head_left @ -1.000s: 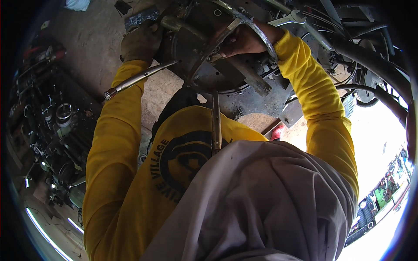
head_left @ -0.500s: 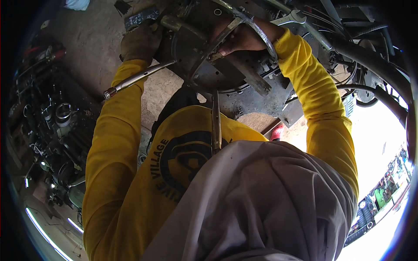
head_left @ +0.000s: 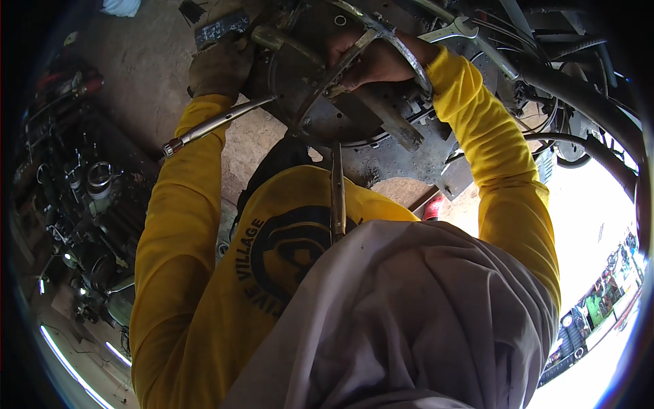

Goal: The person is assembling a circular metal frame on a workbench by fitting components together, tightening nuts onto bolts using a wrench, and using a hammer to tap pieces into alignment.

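Observation:
My right hand reaches behind a curved metal bar of a ring-shaped frame. Its fingers are bent in around the frame's inner parts, and what they hold is hidden. My left hand, dark and in shade, is curled at the left edge of the greasy machine; its fingertips are hidden against that dark metal. Below the right hand a short flat metal bar juts out over a round plate. A metal lever crosses above my left forearm, and a second lever points toward my belly.
An open-ended spanner lies on the machine beyond my right wrist. Thick dark tubes and cables run along the right. Greasy machine parts crowd the left. A dark slab lies on the floor past my left hand.
My right hand and forearm have shifted slightly left, with the fingers deeper in the frame. My left hand stays nearly where it was.

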Tool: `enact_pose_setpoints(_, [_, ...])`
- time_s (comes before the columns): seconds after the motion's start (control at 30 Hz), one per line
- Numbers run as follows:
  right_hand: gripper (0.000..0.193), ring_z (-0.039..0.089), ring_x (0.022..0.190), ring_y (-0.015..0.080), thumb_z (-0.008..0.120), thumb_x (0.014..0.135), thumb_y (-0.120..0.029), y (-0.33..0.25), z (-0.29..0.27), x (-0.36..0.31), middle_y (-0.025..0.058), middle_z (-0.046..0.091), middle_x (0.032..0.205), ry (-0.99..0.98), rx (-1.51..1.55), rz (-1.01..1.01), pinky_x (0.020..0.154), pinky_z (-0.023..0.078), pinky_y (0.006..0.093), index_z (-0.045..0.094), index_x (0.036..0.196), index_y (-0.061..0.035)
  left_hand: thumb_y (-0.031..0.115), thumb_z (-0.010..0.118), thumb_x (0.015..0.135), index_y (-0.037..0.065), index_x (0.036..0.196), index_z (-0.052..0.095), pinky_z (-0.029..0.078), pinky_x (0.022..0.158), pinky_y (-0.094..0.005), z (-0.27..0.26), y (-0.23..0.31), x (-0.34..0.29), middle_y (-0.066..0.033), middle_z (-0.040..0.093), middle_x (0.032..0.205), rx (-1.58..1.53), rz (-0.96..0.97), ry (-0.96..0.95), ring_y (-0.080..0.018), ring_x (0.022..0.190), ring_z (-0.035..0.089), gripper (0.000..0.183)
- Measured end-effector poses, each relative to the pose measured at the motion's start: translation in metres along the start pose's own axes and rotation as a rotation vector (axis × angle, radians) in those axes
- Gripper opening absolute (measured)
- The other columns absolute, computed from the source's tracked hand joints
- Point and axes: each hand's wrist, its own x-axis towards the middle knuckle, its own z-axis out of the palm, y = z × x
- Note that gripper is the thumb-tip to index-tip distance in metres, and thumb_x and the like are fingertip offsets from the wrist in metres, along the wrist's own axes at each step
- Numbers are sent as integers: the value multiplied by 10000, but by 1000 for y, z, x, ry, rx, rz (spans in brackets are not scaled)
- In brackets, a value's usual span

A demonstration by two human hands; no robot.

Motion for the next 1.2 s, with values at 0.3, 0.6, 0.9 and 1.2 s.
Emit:
enact_pose_setpoints(0.3, [363, 664, 946, 147, 794, 845, -130, 16, 3, -1, 59, 710, 1047, 68, -28, -88, 849, 538, 328, 669, 1184, -94, 644, 410, 929, 174, 1211, 667, 503, 950, -500, -1, 3, 0, -188, 679, 1209, 30, 5, -9, -414, 1108, 646, 606])
enact_pose_setpoints(0.6, [381, 666, 954, 153, 792, 852, -143, 14, 3, -2, 69, 702, 1016, 50, -105, -151, 830, 538, 311, 643, 1197, -77, 685, 386, 932, 180, 1250, 660, 509, 941, -501, 2, -3, 3, -177, 690, 1196, 20, 101, -25, -414, 1106, 650, 656])
enact_pose_setpoints(0.9, [475, 650, 1016, 161, 788, 850, -126, 9, 2, -5, 69, 711, 1102, 36, 15, -60, 883, 518, 339, 623, 1295, -98, 651, 398, 941, 161, 1192, 679, 513, 931, -503, -9, 5, -6, -189, 690, 1180, 49, 133, -4, -413, 1086, 656, 618])
enact_pose_setpoints(1.2, [464, 658, 983, 156, 778, 864, -142, 8, 4, -7, 58, 714, 1135, 71, -14, -73, 896, 515, 322, 632, 1304, -113, 631, 403, 942, 161, 1225, 666, 515, 932, -504, 2, 0, 0, -197, 679, 1206, 33, -16, -20, -418, 1091, 655, 608])
